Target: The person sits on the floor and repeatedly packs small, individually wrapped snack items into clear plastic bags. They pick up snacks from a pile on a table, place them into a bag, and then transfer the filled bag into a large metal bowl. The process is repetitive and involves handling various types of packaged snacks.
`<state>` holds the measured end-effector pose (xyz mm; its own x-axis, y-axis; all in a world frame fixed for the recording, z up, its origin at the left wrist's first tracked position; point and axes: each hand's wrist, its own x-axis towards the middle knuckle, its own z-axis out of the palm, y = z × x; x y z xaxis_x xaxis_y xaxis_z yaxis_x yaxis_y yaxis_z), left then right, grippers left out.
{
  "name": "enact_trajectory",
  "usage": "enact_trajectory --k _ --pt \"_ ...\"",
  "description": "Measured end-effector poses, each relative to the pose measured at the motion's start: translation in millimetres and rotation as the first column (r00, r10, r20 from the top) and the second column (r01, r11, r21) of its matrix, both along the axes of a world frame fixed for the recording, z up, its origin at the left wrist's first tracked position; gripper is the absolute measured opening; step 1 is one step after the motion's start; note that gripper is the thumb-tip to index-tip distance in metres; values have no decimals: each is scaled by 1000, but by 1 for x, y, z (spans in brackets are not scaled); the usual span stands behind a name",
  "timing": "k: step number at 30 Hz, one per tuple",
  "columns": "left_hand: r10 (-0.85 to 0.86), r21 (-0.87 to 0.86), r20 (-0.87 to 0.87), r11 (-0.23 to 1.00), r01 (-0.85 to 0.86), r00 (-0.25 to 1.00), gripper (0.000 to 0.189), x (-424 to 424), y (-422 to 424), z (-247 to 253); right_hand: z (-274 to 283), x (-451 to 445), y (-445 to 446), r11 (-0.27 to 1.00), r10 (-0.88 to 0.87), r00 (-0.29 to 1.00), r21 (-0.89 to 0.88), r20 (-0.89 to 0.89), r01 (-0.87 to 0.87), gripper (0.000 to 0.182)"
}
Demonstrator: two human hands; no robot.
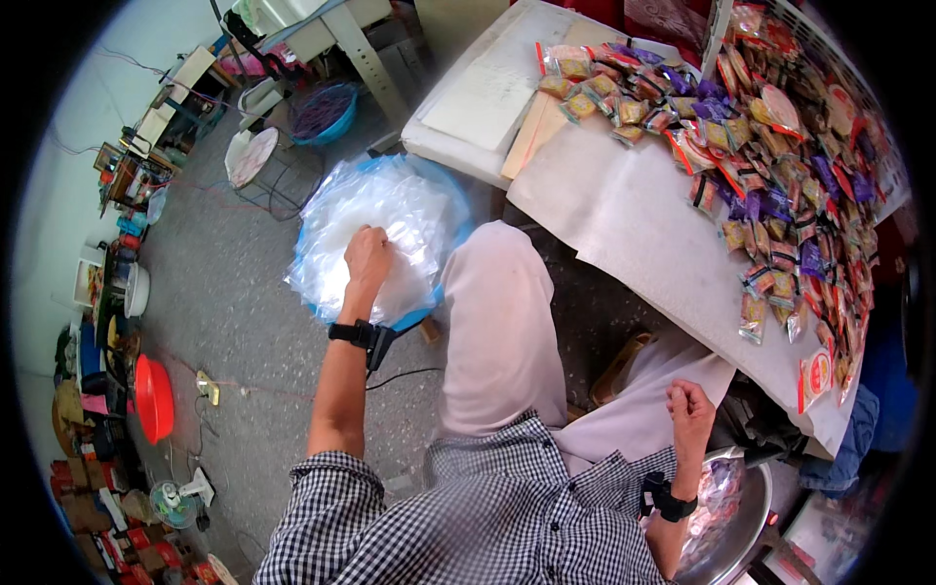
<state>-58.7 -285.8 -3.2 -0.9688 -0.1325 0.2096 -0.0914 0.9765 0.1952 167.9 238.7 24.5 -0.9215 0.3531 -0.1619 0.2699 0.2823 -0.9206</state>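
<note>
My left hand rests on a heap of clear plastic bags lying in a round blue tub to the left of my knee. Its fingers are curled down against the bags; whether they pinch one cannot be told. Above my right thigh is my right hand, fingers curled inward, with nothing visible in it. A metal basin of wrapped packets stands below and beside my right wrist. Many small wrapped snacks, in gold, red and purple wrappers, are spread over the white-covered table at the right.
A white plastic crate lies at the table's far end. A round-topped stool and a blue basin stand on the floor ahead. Along the left wall are a red basin, a small fan and a power socket with cables.
</note>
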Motion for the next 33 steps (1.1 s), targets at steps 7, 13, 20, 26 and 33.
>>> enact_trajectory --k 7,13,20,26,33 --pt "19 53 -253 999 -6 967 9 25 22 30 10 1 -2 1000 3 1000 -13 24 -3 15" --pt "-202 161 -468 938 307 860 6 54 97 84 29 -12 -19 992 45 999 -115 15 -43 15" --pt "-629 -75 -542 696 714 557 22 62 194 102 69 -60 -56 931 134 989 -334 -62 -147 21" --pt "-776 -30 -462 498 866 430 24 57 253 98 64 -97 -64 778 72 990 -615 -118 -130 28" --pt "-732 141 -393 551 823 557 16 59 267 84 36 -106 -71 745 -111 991 -666 -75 33 20"
